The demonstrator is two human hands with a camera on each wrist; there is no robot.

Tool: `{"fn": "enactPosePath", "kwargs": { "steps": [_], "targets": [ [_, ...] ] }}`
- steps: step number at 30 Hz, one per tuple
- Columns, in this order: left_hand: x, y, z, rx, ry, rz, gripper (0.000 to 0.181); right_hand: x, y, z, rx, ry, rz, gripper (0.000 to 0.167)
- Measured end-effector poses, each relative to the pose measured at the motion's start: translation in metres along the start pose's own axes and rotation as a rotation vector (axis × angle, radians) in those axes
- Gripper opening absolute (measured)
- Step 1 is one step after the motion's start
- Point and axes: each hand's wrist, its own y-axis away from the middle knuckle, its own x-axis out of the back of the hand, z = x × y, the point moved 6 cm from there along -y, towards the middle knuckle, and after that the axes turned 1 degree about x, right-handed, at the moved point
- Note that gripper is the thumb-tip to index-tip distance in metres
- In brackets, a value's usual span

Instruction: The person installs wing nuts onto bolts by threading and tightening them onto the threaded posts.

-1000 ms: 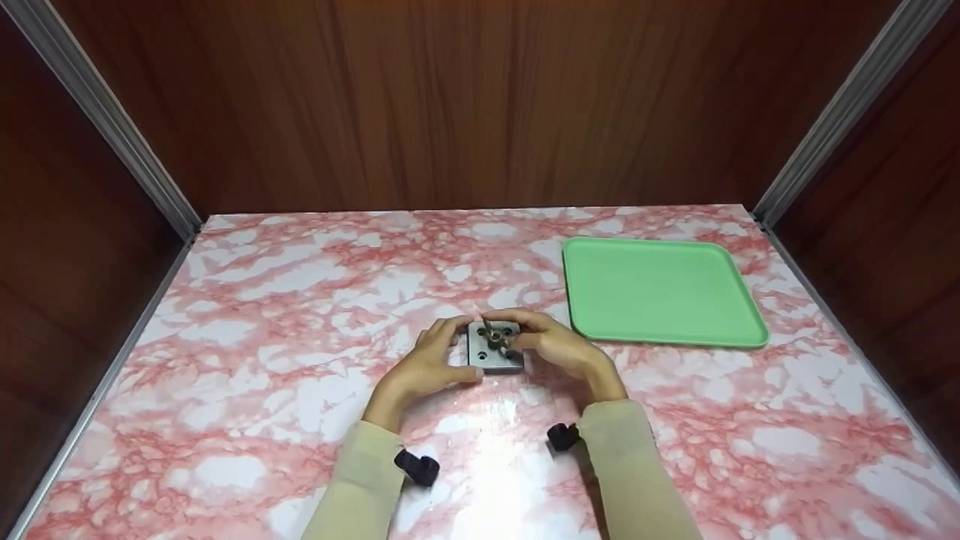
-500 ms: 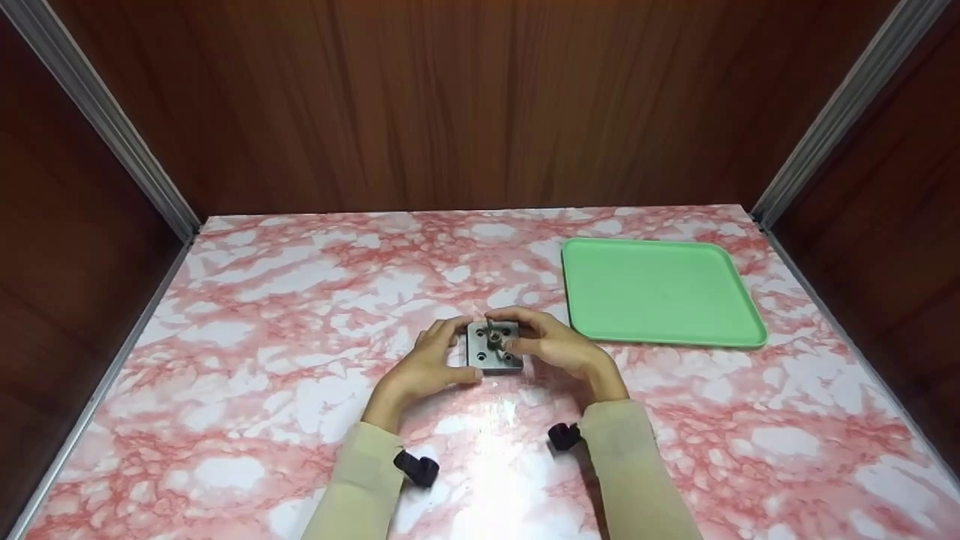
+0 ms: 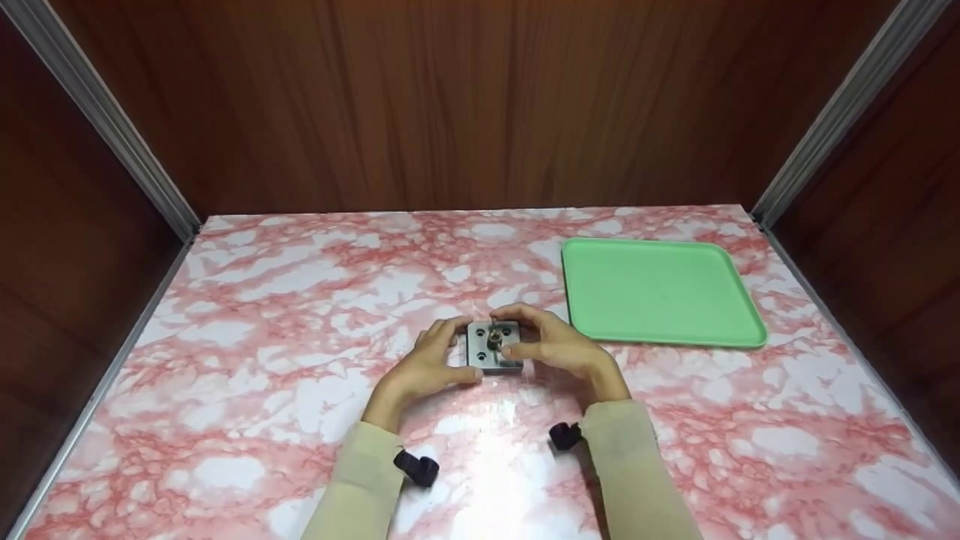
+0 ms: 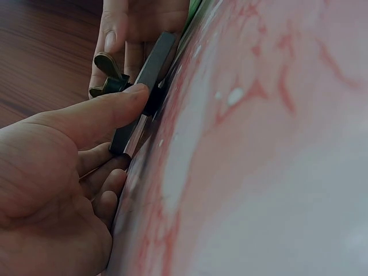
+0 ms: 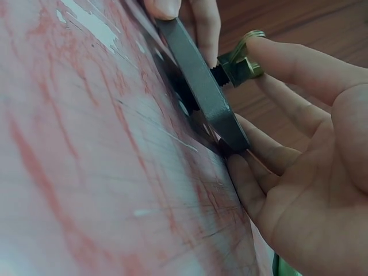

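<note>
Your right hand (image 3: 555, 345) pinched the wing nut (image 5: 234, 64), which sat on a bolt (image 5: 218, 76) over the plate (image 5: 201, 89). Your left hand (image 3: 424, 364) gripped the plate between thumb and fingers, near the middle of the table (image 3: 315, 300). 1 tray (image 3: 664, 292) lay beyond your right hand.

Head view above, wrist views close

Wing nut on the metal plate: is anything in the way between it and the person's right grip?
Nothing visible: the right grip touches the wing nut. The left grip holds the metal plate by its edges, apart from the wing nut.
</note>
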Motion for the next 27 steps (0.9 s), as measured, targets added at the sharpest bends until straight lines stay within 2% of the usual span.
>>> {"fn": "enactPosePath", "kwargs": {
  "steps": [5, 17, 27],
  "targets": [
    [-0.0001, -0.0001, 0.0002, 0.002, 0.002, 0.0, 0.094, -0.0006, -0.0021, -0.001, 0.016, 0.006, 0.019, 0.068],
    [-0.0006, -0.0008, -0.0009, 0.0, 0.018, 0.005, 0.089, -0.0041, -0.0046, -0.0049, 0.042, 0.095, 0.067, 0.064],
    [-0.0007, -0.0012, -0.0004, -0.009, 0.0, 0.0, 0.091, -0.0064, -0.0066, -0.0035, 0.047, 0.104, 0.116, 0.057]
  ]
}}
